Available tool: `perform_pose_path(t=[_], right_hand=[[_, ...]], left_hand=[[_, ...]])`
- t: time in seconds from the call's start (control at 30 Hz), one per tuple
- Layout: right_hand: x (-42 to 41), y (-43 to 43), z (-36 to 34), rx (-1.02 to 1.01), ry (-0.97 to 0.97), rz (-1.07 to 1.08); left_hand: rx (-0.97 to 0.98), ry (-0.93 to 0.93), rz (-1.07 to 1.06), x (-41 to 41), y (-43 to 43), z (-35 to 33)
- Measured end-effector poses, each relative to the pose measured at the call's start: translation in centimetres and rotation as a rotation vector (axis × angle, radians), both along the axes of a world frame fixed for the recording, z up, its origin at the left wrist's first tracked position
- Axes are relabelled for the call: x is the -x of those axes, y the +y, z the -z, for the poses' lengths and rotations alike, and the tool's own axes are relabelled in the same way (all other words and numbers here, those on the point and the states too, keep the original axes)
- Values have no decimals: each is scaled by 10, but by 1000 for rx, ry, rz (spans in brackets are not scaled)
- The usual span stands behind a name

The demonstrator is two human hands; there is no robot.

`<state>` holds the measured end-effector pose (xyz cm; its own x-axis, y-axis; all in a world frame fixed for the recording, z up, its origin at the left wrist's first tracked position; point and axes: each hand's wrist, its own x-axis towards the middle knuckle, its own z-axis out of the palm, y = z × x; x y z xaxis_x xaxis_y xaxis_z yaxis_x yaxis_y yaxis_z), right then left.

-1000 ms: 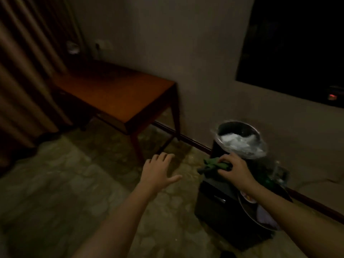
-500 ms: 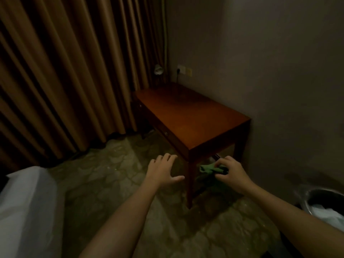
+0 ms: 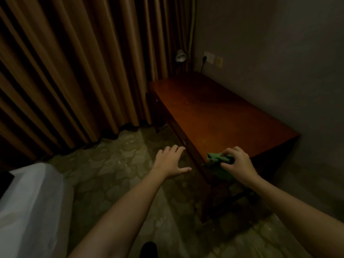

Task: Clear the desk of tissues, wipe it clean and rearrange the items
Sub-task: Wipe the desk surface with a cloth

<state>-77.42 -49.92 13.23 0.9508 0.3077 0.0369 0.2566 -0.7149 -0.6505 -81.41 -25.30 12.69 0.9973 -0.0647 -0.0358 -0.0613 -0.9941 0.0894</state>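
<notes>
Forearms reach out from the bottom of the view, and my hands sit just short of the table. My left hand [image 3: 172, 162] is empty, fingers spread and relaxed, hovering over the carpet [image 3: 119, 164] just beside the table's front edge. My right hand [image 3: 237, 162] is closed around a bunched green cloth [image 3: 216, 158], which pokes out toward nine o'clock from my knuckles and sits over the near corner of the table [image 3: 223, 116]; whether it touches the wood yet I cannot tell.

The table runs away from me toward twelve o'clock. Its top looks bare, with no tissues that I can see, so I judge the clearing done. Wiping looks about to start, with the whole surface left to cover. Rearranging comes after that; no items to put back are in view.

At the far end, a small lamp [image 3: 181, 55] stands near the curtain [image 3: 74, 71], and a wall socket [image 3: 208, 57] with a plug sits just to its right.
</notes>
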Motion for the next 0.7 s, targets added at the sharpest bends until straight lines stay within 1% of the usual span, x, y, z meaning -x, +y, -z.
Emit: perform_pose_path(t=[0.1, 0.2, 0.37, 0.57, 0.7], right_hand=[[-34, 21, 18, 27, 18, 76], [-66, 38, 33, 105, 64, 153], [-116, 65, 42, 100, 61, 367], [-165, 76, 64, 81, 86, 590], [-213, 66, 87, 85, 135, 653]], left_hand=[[-19, 10, 76, -57, 22, 14], [-1, 19, 148, -116, 42, 29], [12, 56, 283, -209, 65, 50], [11, 137, 466, -303, 51, 80], [2, 166, 549, -365, 34, 108]])
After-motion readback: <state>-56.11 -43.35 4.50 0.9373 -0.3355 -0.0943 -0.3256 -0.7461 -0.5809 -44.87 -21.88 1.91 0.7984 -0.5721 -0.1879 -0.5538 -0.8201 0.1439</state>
